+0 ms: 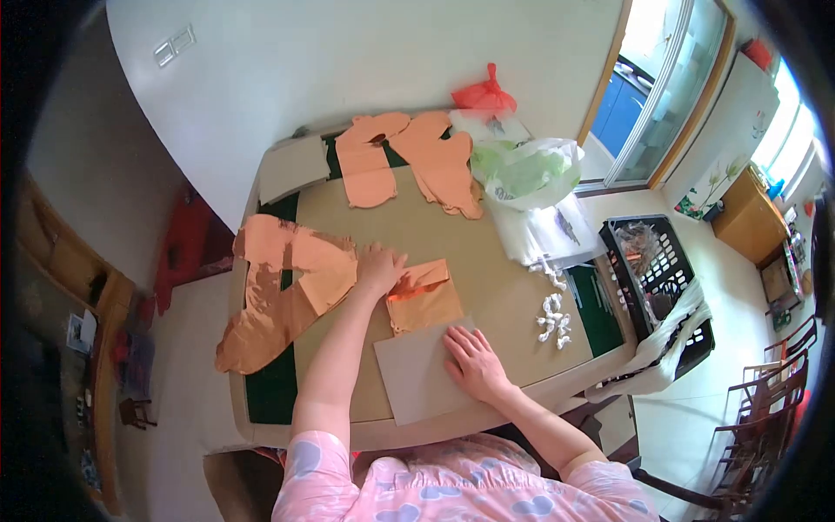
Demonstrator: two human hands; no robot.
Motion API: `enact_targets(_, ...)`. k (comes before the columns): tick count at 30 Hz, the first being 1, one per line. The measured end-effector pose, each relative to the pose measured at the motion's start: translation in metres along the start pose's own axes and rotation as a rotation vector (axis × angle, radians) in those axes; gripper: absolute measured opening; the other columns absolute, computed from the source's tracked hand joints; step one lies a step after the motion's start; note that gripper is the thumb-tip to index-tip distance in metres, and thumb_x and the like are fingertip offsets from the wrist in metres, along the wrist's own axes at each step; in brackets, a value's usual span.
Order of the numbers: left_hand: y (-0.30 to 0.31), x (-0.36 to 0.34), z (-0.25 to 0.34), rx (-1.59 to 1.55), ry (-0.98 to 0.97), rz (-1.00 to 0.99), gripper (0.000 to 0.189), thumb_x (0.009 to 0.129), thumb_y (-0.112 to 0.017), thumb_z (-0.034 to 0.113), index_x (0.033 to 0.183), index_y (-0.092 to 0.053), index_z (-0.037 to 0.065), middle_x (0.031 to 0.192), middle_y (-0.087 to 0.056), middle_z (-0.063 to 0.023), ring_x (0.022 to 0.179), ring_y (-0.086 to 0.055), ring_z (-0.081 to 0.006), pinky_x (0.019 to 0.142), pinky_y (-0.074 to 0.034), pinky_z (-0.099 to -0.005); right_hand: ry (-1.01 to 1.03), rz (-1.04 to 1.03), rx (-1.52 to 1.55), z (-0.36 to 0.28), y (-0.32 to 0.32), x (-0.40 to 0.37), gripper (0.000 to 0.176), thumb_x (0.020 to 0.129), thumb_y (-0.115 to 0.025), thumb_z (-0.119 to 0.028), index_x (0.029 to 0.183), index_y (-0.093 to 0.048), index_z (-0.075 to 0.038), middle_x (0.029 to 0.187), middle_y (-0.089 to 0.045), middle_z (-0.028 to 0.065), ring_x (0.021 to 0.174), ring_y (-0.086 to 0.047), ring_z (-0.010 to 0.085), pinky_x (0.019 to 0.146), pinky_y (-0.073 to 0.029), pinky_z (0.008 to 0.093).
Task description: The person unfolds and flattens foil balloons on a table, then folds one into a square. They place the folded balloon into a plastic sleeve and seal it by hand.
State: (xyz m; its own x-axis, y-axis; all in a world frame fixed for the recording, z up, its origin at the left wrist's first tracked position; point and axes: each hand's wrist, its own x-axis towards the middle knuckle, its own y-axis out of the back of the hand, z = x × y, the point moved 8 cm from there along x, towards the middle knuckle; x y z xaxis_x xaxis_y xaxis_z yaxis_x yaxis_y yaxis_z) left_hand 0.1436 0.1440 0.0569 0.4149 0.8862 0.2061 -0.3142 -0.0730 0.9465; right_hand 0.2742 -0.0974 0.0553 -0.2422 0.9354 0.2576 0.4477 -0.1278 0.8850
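Observation:
Near the table's middle lies a folded orange piece (424, 304), flat and roughly square, with a darker orange strip along its upper part. My left hand (381, 270) is at its upper left edge, between it and a large orange cut-out piece (300, 287); the fingers are spread, and I cannot make out anything held. A grey board (419, 374) lies in front of the folded piece and meets its lower edge. My right hand (477, 361) rests flat on the board's right side, fingers spread.
More orange pieces (439, 161) lie at the back, beside a grey sheet (294, 170) and a red bag (485, 94). Clear plastic bags (531, 174) and white twisted bits (553, 320) are on the right. A black crate (639, 270) stands beyond the table's right edge.

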Motion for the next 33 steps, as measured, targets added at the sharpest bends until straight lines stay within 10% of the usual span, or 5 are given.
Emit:
enact_targets(3, -0.017, 0.016, -0.011, -0.064, 0.069, -0.116, 0.049, 0.093, -0.048, 0.046, 0.100, -0.067, 0.001, 0.097, -0.064, -0.0235, 0.097, -0.057, -0.0404, 0.091, -0.041, -0.0499, -0.009, 0.013, 0.015, 0.000, 0.001, 0.000, 0.047, 0.091, -0.054, -0.026, 0.132, -0.049, -0.005, 0.140, -0.047, 0.0117, 0.133, -0.040, 0.0274, 0.112, -0.029, 0.0464)
enact_targets(7, -0.027, 0.012, -0.052, -0.573, 0.279, -0.059, 0.050, 0.091, -0.049, 0.052, 0.092, -0.063, 0.004, 0.088, -0.066, -0.0142, 0.069, -0.060, -0.0239, 0.059, -0.045, -0.0389, -0.003, 0.021, 0.018, -0.001, 0.002, 0.000, 0.047, 0.090, -0.054, -0.025, 0.132, -0.049, -0.005, 0.139, -0.047, 0.0125, 0.132, -0.040, 0.0277, 0.112, -0.029, 0.0466)
enact_targets(9, -0.028, -0.025, -0.060, -0.966, 0.783, -0.363, 0.051, 0.088, -0.054, 0.057, 0.087, -0.063, 0.007, 0.075, -0.065, -0.0080, 0.047, -0.052, -0.0136, 0.040, -0.036, -0.0292, -0.010, 0.018, 0.030, -0.002, 0.004, 0.000, 0.048, 0.089, -0.054, -0.025, 0.133, -0.048, -0.004, 0.140, -0.047, 0.0129, 0.133, -0.040, 0.0277, 0.112, -0.029, 0.0467)
enact_targets(12, -0.019, -0.051, -0.053, -1.079, 0.750, -0.459, 0.049, 0.086, -0.060, 0.057, 0.081, -0.060, 0.009, 0.076, -0.063, -0.0036, 0.037, -0.035, -0.0051, 0.034, -0.021, -0.0221, -0.008, 0.012, 0.031, 0.001, 0.001, 0.000, 0.049, 0.089, -0.054, -0.025, 0.132, -0.048, -0.004, 0.140, -0.046, 0.0134, 0.134, -0.039, 0.0276, 0.112, -0.028, 0.0466)
enact_targets(33, -0.027, -0.073, -0.025, -0.943, 0.361, -0.447, 0.020, 0.074, -0.076, 0.011, 0.086, -0.070, -0.004, 0.081, -0.070, -0.0079, 0.074, -0.063, -0.0135, 0.070, -0.048, -0.0269, -0.001, 0.029, -0.015, 0.001, 0.001, 0.007, 0.045, 0.091, -0.053, -0.027, 0.133, -0.050, -0.010, 0.140, -0.044, 0.0164, 0.133, -0.038, 0.0322, 0.111, -0.027, 0.0497)
